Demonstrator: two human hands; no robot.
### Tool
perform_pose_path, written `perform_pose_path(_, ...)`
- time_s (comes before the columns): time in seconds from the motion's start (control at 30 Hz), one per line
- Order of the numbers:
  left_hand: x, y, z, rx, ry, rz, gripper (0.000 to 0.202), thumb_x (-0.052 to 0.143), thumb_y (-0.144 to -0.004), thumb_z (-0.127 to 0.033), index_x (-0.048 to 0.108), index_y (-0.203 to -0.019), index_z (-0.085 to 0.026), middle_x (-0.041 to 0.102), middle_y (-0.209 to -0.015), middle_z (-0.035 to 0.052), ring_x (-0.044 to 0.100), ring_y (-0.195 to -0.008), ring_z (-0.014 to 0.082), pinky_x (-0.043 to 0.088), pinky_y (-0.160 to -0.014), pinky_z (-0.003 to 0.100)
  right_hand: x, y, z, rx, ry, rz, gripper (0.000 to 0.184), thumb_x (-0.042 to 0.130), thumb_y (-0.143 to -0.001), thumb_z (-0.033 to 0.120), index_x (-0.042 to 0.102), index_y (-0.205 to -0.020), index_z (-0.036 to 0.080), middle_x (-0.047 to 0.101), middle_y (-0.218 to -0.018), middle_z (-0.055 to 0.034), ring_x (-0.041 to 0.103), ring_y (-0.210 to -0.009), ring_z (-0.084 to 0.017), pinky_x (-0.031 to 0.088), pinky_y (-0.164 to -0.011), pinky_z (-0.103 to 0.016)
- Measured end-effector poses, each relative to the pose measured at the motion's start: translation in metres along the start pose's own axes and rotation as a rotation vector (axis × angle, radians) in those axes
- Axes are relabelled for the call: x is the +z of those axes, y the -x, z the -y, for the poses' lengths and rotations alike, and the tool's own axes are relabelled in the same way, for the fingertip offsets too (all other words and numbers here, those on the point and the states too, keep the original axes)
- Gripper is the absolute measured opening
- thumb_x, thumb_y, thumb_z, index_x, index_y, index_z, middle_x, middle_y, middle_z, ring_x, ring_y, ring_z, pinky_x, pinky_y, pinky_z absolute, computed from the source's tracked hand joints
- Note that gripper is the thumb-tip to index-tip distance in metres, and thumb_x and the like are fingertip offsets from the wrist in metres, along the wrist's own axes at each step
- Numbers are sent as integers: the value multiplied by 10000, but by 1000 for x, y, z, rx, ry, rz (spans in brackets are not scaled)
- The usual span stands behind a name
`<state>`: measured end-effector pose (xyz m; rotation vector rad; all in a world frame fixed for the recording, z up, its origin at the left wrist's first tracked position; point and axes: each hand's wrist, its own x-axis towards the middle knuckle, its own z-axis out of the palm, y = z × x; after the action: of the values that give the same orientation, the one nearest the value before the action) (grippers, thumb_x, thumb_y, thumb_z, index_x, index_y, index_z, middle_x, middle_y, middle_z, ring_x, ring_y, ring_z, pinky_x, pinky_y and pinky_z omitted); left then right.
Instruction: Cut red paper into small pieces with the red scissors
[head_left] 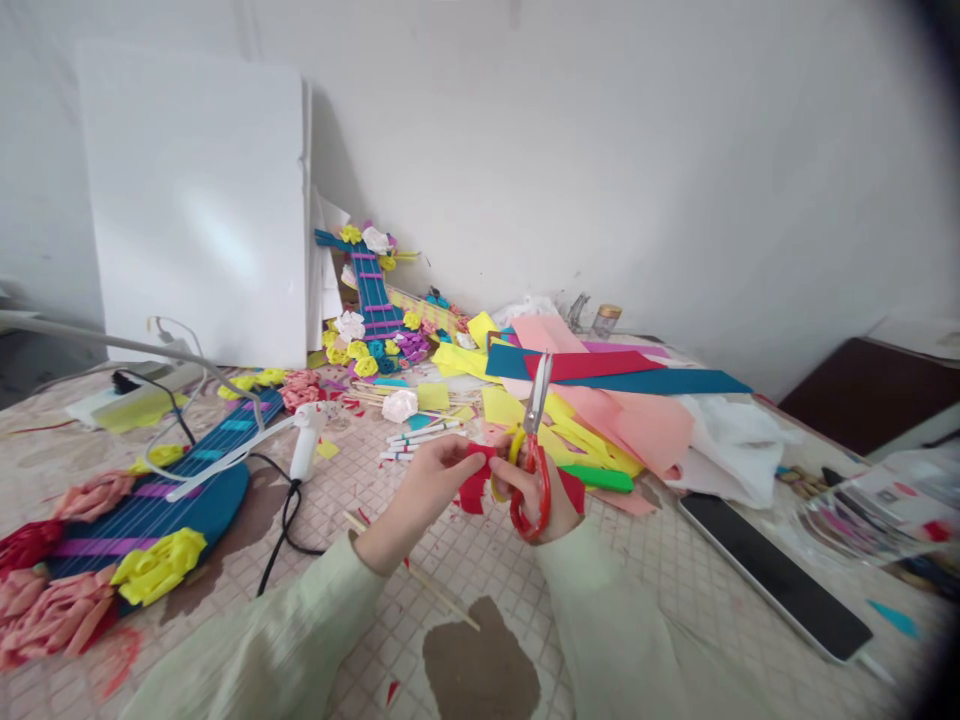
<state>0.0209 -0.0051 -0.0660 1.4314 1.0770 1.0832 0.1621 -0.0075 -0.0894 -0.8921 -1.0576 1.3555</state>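
My left hand (431,485) pinches a small piece of red crepe paper (472,490) between thumb and fingers. Close beside it, my right hand (544,500) has a pair of scissors (536,410) with red and yellow handles in its grip, the blades pointing up and away from me. The right fingertips also touch the edge of the red paper. More red paper (572,490) shows behind the right hand, partly hidden by it. A green marker-like object (598,478) lies just beyond that hand.
Paper strips (615,375) and white markers (424,437) lie ahead. A blue paper guitar with flowers (157,510) and a white glue gun (306,440) are at left, a phone (776,575) at right. A wooden stick (442,592) lies in front; a white board (195,200) leans on the wall.
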Motion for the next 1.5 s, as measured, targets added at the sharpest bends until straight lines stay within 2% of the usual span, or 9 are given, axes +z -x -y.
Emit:
perform_pose_path(0.2,-2,-2,1,-20,-37,59,202,600,-697,-350,608,-672,-150,567,-582,-14,486,-522,100,370,-519,228,-5,-4,-1,-5,-53,-56,303,725,-627,269,515,-821,167,480,-564,68,399,-411,-51,305,-414,-198)
perform_pose_path(0.37,-5,-3,-3,-28,-34,-10,197,623,-669,-350,610,-655,-153,571,-593,-17,485,-551,102,375,-541,230,-5,-4,-2,-63,-19,-36,271,695,-680,293,528,-854,169,456,-526,73,387,-422,-58,290,-429,-202)
perform_pose_path(0.5,-8,-2,-8,-57,-17,-47,243,632,-676,-389,606,-670,-148,543,-573,-25,442,-517,90,329,-502,224,-3,-2,2,-139,146,-37,309,731,-634,284,534,-849,179,515,-645,46,375,-457,-56,308,-459,-219)
perform_pose_path(0.63,-9,-2,-11,-43,-27,-84,250,637,-672,-396,597,-640,-151,533,-546,-23,449,-508,97,331,-503,231,2,1,8,-108,273,14,386,763,-573,246,513,-860,188,360,-484,103,318,-427,-69,249,-439,-214)
perform_pose_path(0.73,-9,-1,-13,-52,-44,-96,265,646,-665,-406,579,-613,-155,539,-546,-20,459,-510,99,348,-514,235,5,3,10,-107,285,29,429,775,-541,226,494,-865,195,357,-480,109,329,-432,-74,258,-442,-215)
perform_pose_path(0.97,-10,-2,-10,-18,-117,-91,335,669,-655,-457,538,-571,-159,516,-521,-27,435,-486,90,327,-482,224,-1,1,7,-147,274,25,308,717,-621,265,518,-849,204,407,-532,78,369,-466,-85,299,-476,-235)
perform_pose_path(1.13,-11,-3,-9,-29,-125,-78,317,666,-662,-435,537,-573,-159,528,-521,-26,445,-484,88,331,-475,218,-3,0,6,-146,270,70,288,706,-655,265,508,-854,201,377,-486,94,325,-434,-74,252,-451,-225)
perform_pose_path(1.37,-10,-3,-7,-41,-170,-55,352,652,-655,-475,518,-556,-165,490,-499,-36,402,-464,83,269,-457,218,1,3,11,-138,262,71,414,759,-567,248,477,-867,203,377,-494,106,320,-434,-71,260,-441,-215)
perform_pose_path(1.5,-9,-3,-7,-29,-172,-30,373,640,-663,-494,497,-550,-168,487,-504,-36,407,-478,85,278,-471,219,5,4,16,-126,340,51,385,754,-564,271,488,-830,190,389,-496,96,353,-447,-77,298,-441,-217)
